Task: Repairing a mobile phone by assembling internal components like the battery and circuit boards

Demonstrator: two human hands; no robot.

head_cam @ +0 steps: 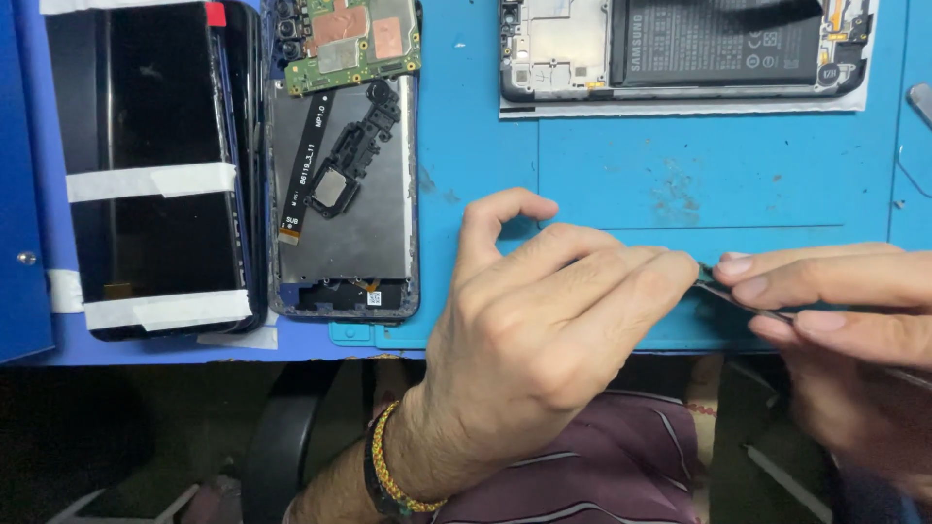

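My left hand (544,320) hovers over the near edge of the blue work mat (621,175), fingers curled and their tips meeting the tip of the metal tweezers (743,299). My right hand (845,320) comes in from the right and pinches those tweezers between thumb and fingers. Whatever sits between the tweezer tip and my left fingertips is hidden. An opened phone (342,184) with a bare metal frame, a flex cable and a green circuit board lies at the left of the mat.
A black phone screen (155,165) held with white tape strips lies at far left. Another opened phone with a dark battery (684,49) lies at the top right. The mat's front edge runs just under my hands; my lap is below.
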